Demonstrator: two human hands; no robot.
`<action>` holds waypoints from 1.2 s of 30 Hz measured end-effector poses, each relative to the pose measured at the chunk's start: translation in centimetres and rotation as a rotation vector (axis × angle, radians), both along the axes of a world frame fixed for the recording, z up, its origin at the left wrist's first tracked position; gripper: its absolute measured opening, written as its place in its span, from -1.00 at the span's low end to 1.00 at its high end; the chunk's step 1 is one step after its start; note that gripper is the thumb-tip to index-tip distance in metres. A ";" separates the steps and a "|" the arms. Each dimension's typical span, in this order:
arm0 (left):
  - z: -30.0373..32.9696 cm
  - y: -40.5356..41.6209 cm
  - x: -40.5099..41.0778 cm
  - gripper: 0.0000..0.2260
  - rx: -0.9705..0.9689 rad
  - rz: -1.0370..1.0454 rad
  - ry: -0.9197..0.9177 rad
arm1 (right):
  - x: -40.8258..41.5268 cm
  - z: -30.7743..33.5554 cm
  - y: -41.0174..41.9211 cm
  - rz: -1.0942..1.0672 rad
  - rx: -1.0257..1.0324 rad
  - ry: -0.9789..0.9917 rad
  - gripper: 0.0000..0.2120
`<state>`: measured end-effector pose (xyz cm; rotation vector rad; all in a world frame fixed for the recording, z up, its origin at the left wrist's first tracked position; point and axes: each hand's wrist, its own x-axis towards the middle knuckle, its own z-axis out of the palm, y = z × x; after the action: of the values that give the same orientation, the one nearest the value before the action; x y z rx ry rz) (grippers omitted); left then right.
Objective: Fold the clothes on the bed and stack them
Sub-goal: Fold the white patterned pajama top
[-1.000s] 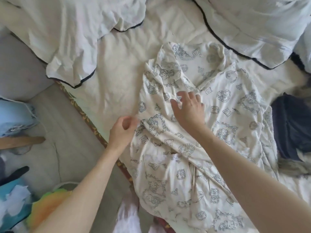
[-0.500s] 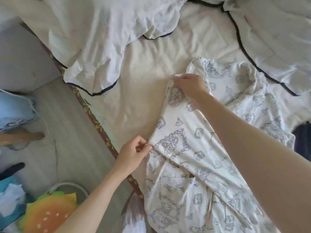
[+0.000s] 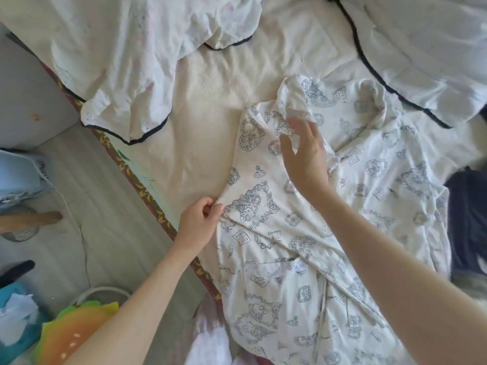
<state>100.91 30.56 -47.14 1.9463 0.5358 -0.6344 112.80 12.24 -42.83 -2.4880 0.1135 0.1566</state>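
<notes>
A white pyjama shirt (image 3: 303,233) with a blue cartoon print lies spread on the cream bed sheet (image 3: 200,119). Its collar points toward the far right, and its left side is folded over the body. My left hand (image 3: 199,223) pinches the shirt's left edge near the side of the bed. Over the folded sleeve by the shoulder hovers my right hand (image 3: 305,151), fingers loosely spread and slightly blurred, holding nothing. A dark navy garment (image 3: 469,219) lies at the right edge of the bed.
White pillows with black piping (image 3: 126,61) (image 3: 427,48) lie along the far side. The bed's patterned edge (image 3: 147,191) runs diagonally at left. On the floor are a cable (image 3: 76,222), a basket (image 3: 102,293) and a colourful cushion (image 3: 71,333).
My right hand let go of the sleeve fold near the shoulder and lifted off with fingers spread. My left hand kept pinching the shirt's left edge. The camera shifted slightly.
</notes>
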 end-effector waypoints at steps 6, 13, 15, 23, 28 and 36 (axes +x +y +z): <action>1.8 -0.8 -0.7 -0.78 0.371 -0.071 -0.210 | -14.2 0.1 -7.0 0.056 -0.194 0.127 -0.60; 3.6 -11.3 -3.7 -0.68 0.429 -0.667 -0.540 | -25.0 -0.8 -15.1 -0.034 -0.355 0.357 -0.48; 2.9 -14.8 -5.2 -0.63 0.381 -0.880 -0.479 | -26.7 -1.0 -17.2 -0.029 -0.390 0.426 -0.44; 1.4 -21.2 -9.1 -0.81 0.461 -1.188 -0.487 | -31.0 -1.4 -21.6 -0.021 -0.438 0.161 -0.74; 1.5 -21.0 -10.5 -0.89 0.473 -1.241 -0.535 | -31.7 -0.7 -23.0 0.051 -0.355 0.044 -0.86; 1.9 -26.1 -10.5 -0.53 0.508 -1.202 -0.334 | -30.2 0.1 -29.4 -0.228 -0.285 0.100 -0.84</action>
<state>90.43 4.46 -45.28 2.7014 -0.8594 -0.8999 82.65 -17.21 -42.77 -2.7250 0.4906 0.1785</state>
